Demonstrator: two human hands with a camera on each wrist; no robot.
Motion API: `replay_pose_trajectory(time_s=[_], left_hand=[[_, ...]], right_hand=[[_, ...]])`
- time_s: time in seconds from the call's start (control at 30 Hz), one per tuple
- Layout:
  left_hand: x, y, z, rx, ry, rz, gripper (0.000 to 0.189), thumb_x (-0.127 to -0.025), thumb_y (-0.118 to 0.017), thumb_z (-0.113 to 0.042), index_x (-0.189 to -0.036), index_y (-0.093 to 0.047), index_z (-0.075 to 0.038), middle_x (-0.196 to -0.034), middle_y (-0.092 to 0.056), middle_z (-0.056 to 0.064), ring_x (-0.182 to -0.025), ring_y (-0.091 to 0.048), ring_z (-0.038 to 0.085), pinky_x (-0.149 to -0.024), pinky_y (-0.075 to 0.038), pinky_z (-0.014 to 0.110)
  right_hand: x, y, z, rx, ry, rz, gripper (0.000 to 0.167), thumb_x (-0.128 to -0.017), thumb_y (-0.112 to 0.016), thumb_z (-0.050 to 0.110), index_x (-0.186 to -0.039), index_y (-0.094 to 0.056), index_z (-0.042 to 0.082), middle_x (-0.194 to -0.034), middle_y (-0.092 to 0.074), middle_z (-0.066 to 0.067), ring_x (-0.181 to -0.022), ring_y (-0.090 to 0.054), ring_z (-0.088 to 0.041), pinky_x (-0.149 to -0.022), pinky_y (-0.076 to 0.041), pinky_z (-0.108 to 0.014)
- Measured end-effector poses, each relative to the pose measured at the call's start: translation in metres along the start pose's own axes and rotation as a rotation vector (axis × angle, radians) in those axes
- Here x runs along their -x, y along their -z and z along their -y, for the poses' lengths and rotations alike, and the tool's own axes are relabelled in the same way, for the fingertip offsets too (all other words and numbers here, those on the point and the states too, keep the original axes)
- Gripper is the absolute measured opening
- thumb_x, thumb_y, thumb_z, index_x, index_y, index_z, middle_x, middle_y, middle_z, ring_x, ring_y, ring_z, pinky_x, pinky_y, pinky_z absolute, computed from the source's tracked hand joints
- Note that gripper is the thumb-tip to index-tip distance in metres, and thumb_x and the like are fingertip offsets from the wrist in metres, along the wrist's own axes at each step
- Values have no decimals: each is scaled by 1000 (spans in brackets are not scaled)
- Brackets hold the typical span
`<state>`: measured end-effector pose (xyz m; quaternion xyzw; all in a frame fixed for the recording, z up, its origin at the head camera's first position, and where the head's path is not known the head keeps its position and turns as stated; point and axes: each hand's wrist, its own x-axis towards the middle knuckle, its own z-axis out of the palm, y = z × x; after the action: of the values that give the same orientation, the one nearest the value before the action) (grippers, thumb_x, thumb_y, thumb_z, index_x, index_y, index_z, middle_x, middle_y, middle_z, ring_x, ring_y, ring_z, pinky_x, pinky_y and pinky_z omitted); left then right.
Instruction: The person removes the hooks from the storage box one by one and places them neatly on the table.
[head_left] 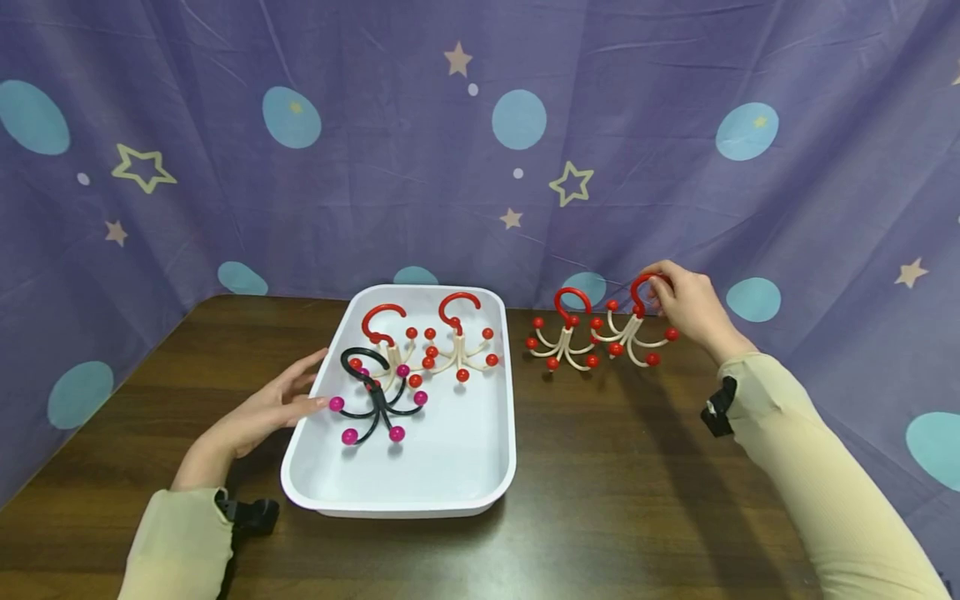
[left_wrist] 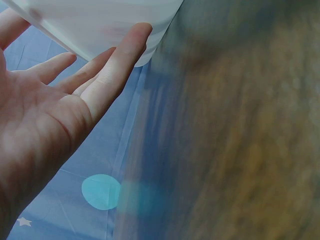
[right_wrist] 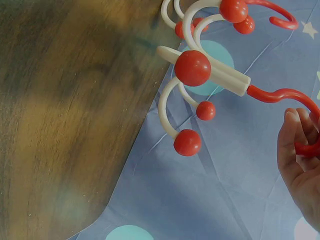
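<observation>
Left hand placed at left side of white tray, fingers extended, not curled. In tray: pink-tipped black hanger set in front, two cream hangers behind. Right of tray, spare cream hanger stood on tabletop; beside it, held hanger pinched by red hook in right hand's fingers.

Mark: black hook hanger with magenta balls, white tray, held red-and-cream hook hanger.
Black hook hanger with magenta balls [head_left: 378, 401], head view: stem
White tray [head_left: 453, 442], head view: bare floor
Held red-and-cream hook hanger [right_wrist: 228, 78], right wrist view: cream stem
</observation>
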<state>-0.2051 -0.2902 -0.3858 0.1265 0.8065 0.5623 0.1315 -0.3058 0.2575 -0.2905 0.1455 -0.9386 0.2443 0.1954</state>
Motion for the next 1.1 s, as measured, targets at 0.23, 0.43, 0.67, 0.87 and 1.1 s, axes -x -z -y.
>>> replay_pose_trajectory(time_s=[0.23, 0.43, 0.67, 0.87, 1.1], left_hand=[[0, -1, 1, -3, 11, -2, 76, -89, -55, -17, -147, -6, -15, -142, -17, 31, -115, -43, 43, -81, -48, 45], [1, -1, 1, -1, 15, -4, 76, -89, -56, -18, -147, -6, -16, -142, -17, 31, -114, -43, 43, -81, -48, 45], [1, -1, -1, 4, 6, -4, 76, -89, -55, -17, -147, -6, -15, -141, -17, 31, -113, -44, 42, -80, -48, 44], [1, -1, -1, 4, 8, -4, 76, -89, -55, -17, -147, -5, -15, -141, -18, 32, -113, -44, 42, -81, -48, 44], [2, -1, -1, -9, 20, -10, 76, -89, -56, -18, -147, -6, -17, -142, -17, 31, -113, -44, 43, -81, -48, 46]], right_hand=[[-4, -3, -4, -7, -41, -17, 23, -96, -42, 13, -109, -59, 4, -84, -63, -17, -69, -62, -25, -55, -48, -30], [-7, -6, -6, 26, -65, -1, 25, -96, -41, 13, -111, -58, 2, -86, -63, -18, -70, -62, -27, -57, -45, -33], [-8, -11, -12, 54, -79, -37, 24, -96, -42, 13, -110, -58, 2, -86, -64, -18, -68, -59, -27, -60, -42, -36], [-6, -22, -16, 29, -114, -9, 26, -97, -40, 14, -112, -57, 0, -87, -63, -19, -67, -62, -28, -57, -45, -34], [-4, -34, -18, 8, -133, 3, 26, -96, -40, 13, -112, -57, 0, -86, -63, -18, -71, -62, -28, -63, -45, -38]])
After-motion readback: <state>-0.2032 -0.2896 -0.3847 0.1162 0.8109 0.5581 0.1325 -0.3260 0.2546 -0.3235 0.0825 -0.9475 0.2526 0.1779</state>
